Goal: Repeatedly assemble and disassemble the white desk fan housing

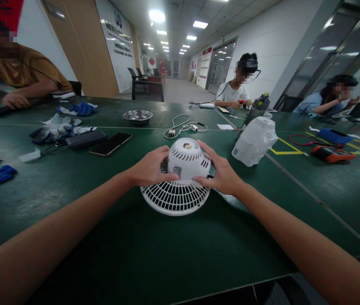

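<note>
A white fan head (184, 167) rests on the green table, its round slotted grille (176, 199) underneath and its domed motor housing on top. My left hand (154, 167) wraps the housing's left side, the thumb pressed near a small grey label. On the right side, my right hand (221, 171) grips the same housing with fingers behind it and thumb at the front. Beyond my right hand stands a white plastic part (256, 142) with vents, apart from the fan. A white cable (182, 127) with plugs lies behind the fan.
On the left lie a phone (111, 144), a dark power bank (86, 139) and gloves (56, 127). A metal bowl (138, 116) is farther back. An orange multimeter (332, 154) and a blue item (335, 136) are at right. Several people sit around the table (119, 262).
</note>
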### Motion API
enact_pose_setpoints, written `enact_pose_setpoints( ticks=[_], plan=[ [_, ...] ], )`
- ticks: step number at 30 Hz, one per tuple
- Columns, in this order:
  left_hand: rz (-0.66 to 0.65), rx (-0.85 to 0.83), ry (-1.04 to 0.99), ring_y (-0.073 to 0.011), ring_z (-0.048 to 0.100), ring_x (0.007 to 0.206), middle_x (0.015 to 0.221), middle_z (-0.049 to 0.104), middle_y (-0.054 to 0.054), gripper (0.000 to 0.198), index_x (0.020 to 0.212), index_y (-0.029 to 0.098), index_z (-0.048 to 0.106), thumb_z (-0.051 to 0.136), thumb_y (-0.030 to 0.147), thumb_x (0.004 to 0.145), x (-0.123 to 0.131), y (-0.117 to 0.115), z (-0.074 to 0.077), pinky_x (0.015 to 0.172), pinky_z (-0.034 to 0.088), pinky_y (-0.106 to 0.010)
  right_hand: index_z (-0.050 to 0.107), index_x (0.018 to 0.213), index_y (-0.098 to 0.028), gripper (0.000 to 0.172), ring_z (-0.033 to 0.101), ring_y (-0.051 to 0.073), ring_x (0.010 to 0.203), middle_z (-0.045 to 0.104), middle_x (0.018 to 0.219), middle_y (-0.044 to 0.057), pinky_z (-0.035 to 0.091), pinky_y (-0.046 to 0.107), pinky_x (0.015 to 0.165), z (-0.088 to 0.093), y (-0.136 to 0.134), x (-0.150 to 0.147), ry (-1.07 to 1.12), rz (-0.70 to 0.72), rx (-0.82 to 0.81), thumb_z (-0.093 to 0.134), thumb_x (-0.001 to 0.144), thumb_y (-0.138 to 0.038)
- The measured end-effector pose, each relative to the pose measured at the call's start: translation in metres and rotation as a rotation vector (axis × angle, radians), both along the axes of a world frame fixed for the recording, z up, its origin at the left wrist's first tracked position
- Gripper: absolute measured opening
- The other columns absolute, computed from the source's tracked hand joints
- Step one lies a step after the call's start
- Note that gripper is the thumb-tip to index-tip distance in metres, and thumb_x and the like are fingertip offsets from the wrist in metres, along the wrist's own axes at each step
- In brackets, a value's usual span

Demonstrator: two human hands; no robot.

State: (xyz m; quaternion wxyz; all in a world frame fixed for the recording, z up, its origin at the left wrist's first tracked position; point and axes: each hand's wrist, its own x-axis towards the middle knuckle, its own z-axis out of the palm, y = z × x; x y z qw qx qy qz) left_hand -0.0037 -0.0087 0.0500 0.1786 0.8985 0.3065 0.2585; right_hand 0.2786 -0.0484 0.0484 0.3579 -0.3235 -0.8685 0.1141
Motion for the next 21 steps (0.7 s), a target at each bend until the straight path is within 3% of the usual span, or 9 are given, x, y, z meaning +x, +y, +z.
enact_pose_setpoints(
  ticks=[4,8,10,12,15,21],
  plan=[
    [-0.006,0.065,0.049,-0.036,0.059,0.119,0.128,0.063,-0.018,0.062,0.125,0.015,0.064,0.072,0.057,0.081,-0.002,0.002,-0.001,0.099,0.049,-0.053,0.016,0.163,-0.034,0.105,0.046,0.039,0.142,0.033,0.165,0.008,0.039,0.064,0.116,-0.001,-0.001,0.0,-0.036,-0.021,0.045,0.079,0.08,-0.044],
    [0.041,0.095,-0.03,-0.0359,0.063,0.116,0.129,0.066,-0.019,0.063,0.139,0.013,0.052,0.066,0.047,0.088,-0.002,0.001,-0.002,0.1,0.048,-0.055,0.02,0.161,-0.033,0.114,0.05,0.041,0.137,0.039,0.162,0.012,0.043,0.064,0.112,-0.002,-0.001,0.001,-0.048,-0.017,0.065,0.085,0.071,-0.055],
    [0.073,0.053,-0.083,-0.0348,0.064,0.118,0.131,0.067,-0.017,0.064,0.15,0.017,0.04,0.06,0.039,0.093,-0.002,0.0,-0.004,0.102,0.048,-0.057,0.023,0.16,-0.033,0.11,0.062,0.038,0.121,0.055,0.147,0.013,0.053,0.059,0.101,-0.002,-0.002,0.001,-0.019,0.016,0.017,0.085,0.071,-0.054],
    [0.062,-0.013,-0.122,-0.0355,0.063,0.122,0.136,0.065,-0.016,0.07,0.157,0.023,0.028,0.057,0.037,0.095,-0.002,-0.002,-0.005,0.104,0.047,-0.059,0.022,0.16,-0.032,0.099,0.07,0.028,0.094,0.068,0.121,0.009,0.06,0.05,0.085,-0.002,-0.005,0.001,0.031,0.045,-0.07,0.079,0.08,-0.045],
    [-0.043,-0.085,-0.185,-0.0412,0.055,0.133,0.15,0.054,-0.017,0.091,0.162,0.028,0.014,0.065,0.046,0.089,-0.001,-0.004,-0.01,0.107,0.045,-0.062,0.015,0.161,-0.031,0.096,0.067,0.021,0.075,0.07,0.098,0.003,0.06,0.041,0.072,-0.003,-0.008,-0.001,0.083,0.083,-0.175,0.072,0.084,-0.032],
    [-0.142,-0.007,-0.263,-0.048,0.047,0.137,0.159,0.039,-0.02,0.127,0.163,0.031,-0.001,0.085,0.047,0.071,0.007,-0.008,-0.014,0.11,0.042,-0.066,0.011,0.161,-0.031,0.104,0.066,0.021,0.074,0.07,0.098,0.003,0.059,0.039,0.07,-0.001,-0.011,-0.006,0.059,0.084,-0.231,0.075,0.079,-0.027]
  ],
)
